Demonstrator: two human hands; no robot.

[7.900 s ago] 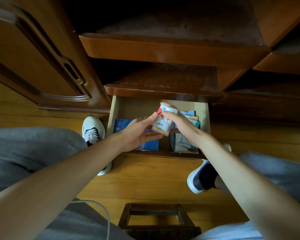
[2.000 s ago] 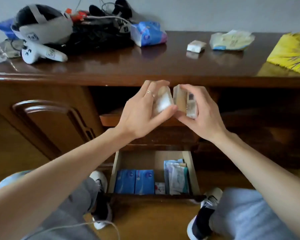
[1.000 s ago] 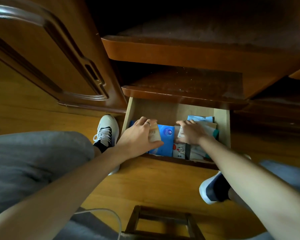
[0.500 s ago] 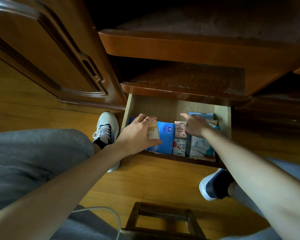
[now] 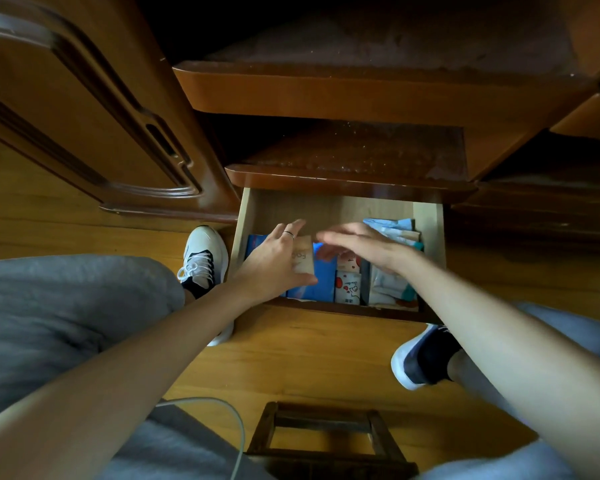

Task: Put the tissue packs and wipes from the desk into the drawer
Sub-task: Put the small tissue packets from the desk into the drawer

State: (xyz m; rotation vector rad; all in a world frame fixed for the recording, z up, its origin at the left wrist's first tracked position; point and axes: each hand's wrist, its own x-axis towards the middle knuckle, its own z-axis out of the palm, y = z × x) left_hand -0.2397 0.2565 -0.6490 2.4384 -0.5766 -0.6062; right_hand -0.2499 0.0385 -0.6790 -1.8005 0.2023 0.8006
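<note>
The open wooden drawer (image 5: 245,216) sits low under the desk shelves. Inside lie blue tissue packs (image 5: 321,282), small white packs with red cartoon prints (image 5: 347,287) and a stack of pale wipes packs (image 5: 394,230) at the right. My left hand (image 5: 274,261) is inside the drawer's left half, gripping a beige tissue pack (image 5: 303,259) over the blue packs. My right hand (image 5: 364,245) hovers flat above the middle of the drawer, blurred, fingers spread, holding nothing.
Two brown desk shelves (image 5: 354,174) overhang the drawer's back. A cabinet door (image 5: 84,109) stands at the left. My shoes (image 5: 203,261) flank the drawer on the wooden floor. A small wooden stool (image 5: 326,441) and a white cable (image 5: 236,431) lie near me.
My right hand has let go of the small white pack in the drawer and lifted, sweeping left. My left hand stays on the beige pack at the left.
</note>
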